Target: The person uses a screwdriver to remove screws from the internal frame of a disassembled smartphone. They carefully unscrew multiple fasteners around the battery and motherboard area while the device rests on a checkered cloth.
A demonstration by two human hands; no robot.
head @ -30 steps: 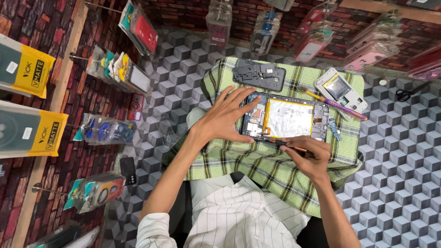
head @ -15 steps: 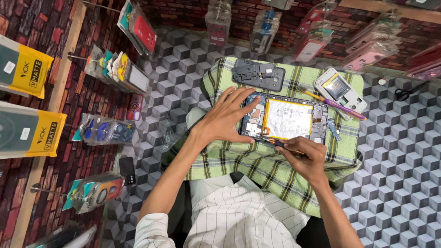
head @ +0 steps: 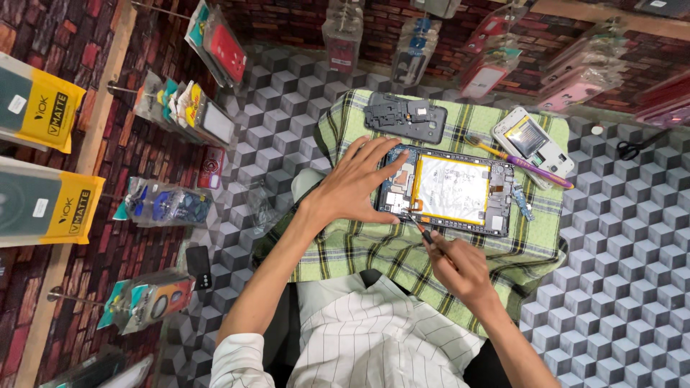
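The opened black tablet with its yellow-edged white battery [head: 451, 190] lies on green checked cloth [head: 359, 248]. The left hand [head: 356, 183], fingers spread wide, hides its corner; the right hand [head: 460, 269] pinches a thin screwdriver [head: 424, 231], tip indistinct.

Centre frame, the left hand [head: 359, 183] presses flat on the opened tablet [head: 447, 190] lying on a green checked cloth [head: 374, 248]. Just below it, the right hand [head: 460, 269] grips a thin screwdriver [head: 425, 233], tip touching the tablet's lower-left edge.
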